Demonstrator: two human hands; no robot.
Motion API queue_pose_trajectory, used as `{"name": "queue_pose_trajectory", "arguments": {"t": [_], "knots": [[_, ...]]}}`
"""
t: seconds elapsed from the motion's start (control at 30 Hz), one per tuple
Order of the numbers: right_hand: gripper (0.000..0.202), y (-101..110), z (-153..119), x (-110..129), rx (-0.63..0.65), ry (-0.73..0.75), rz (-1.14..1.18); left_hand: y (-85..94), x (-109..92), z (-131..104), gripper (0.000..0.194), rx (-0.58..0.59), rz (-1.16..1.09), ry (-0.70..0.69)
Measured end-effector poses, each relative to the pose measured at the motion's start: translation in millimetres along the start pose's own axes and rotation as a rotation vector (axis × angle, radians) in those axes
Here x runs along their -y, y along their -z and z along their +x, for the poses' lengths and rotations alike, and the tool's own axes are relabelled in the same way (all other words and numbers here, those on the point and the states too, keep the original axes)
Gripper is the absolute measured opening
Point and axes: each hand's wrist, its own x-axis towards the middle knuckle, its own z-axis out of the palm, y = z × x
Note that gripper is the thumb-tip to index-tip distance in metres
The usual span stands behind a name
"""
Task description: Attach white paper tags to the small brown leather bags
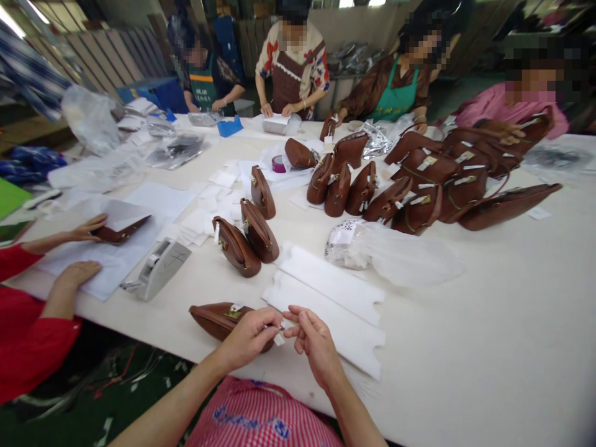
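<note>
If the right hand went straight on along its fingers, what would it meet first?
Most likely the left hand, whose fingertips face those of the right hand; the brown bag lies behind that. Depth between the hands is unclear from this view.

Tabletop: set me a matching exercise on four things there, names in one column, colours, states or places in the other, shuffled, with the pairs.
1. Nearest handbag
2. Tape roll
3. Tape dispenser
4. Foam-like sheets

A. White, notched at one end
B. Purple
C. At the wearer's left hand
D. Grey, dark marking on its side

Pairs: 1-C, 2-B, 3-D, 4-A
</note>
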Motion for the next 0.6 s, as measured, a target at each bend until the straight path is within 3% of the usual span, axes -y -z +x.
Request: {"name": "queue_pose_trajectory", "arguments": {"t": [0.37,0.6], "knots": [[0.023,-6.7,-4.8,-7.4,0.025,0.239,-0.337,0.2,-2.7,3.6,0.012,-0.026,0.009,0.037],[0.035,-7.3,-3.2,-11.8,-0.013,0.113,-0.2,-0.4,-1.5,4.6,0.014,-0.03,0.043,0.029]]}}
